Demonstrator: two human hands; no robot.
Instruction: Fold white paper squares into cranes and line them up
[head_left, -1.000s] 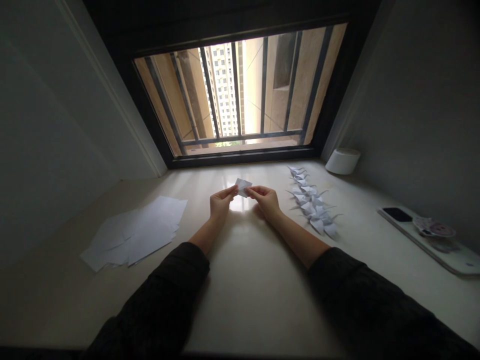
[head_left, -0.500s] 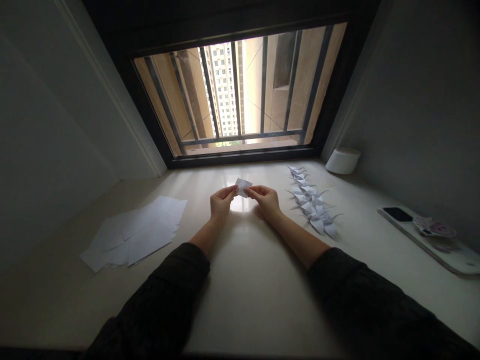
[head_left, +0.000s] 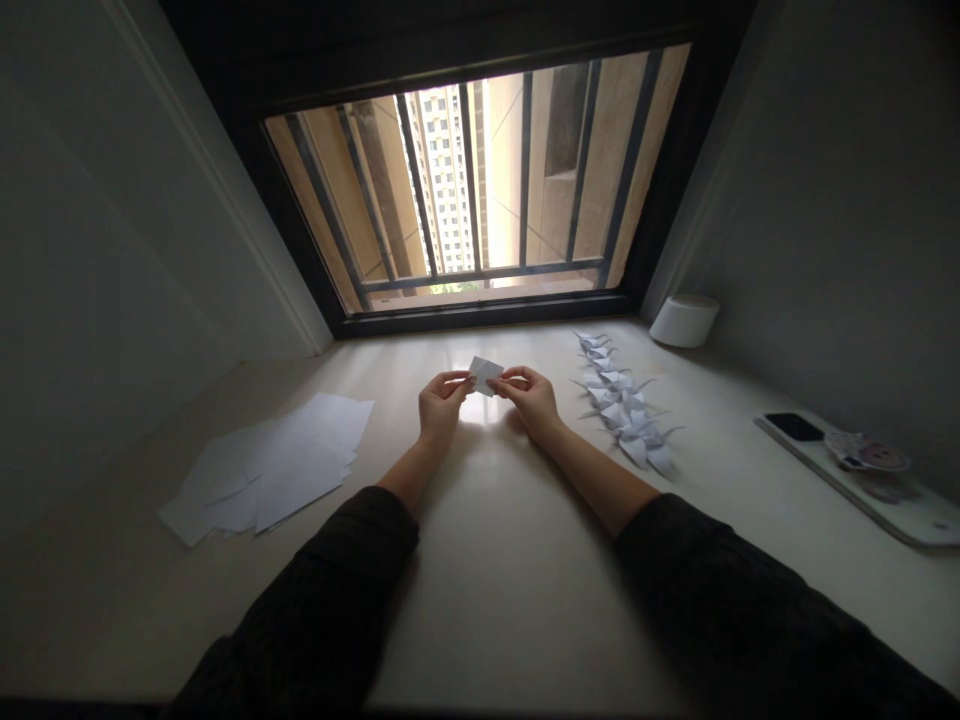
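Observation:
A small folded piece of white paper (head_left: 486, 373), roughly diamond-shaped, is held up over the white surface between my two hands. My left hand (head_left: 442, 403) pinches its left corner between thumb and fingers. On the opposite corner, my right hand (head_left: 531, 397) has the same kind of pinch. The finer creases of the paper are too small to make out. Several folded paper cranes (head_left: 619, 400) stand in close rows to the right of my right hand.
Loose sheets of white paper (head_left: 277, 465) lie overlapping on the left. At the far right rests a phone (head_left: 855, 475) with a round grip on its back. A white cylindrical container (head_left: 684, 321) stands by the right wall, near the barred window (head_left: 480, 180).
The folded paper has turned slightly and its face looks flatter. Fingers of both hands have shifted a little on its corners. Everything else stays in place.

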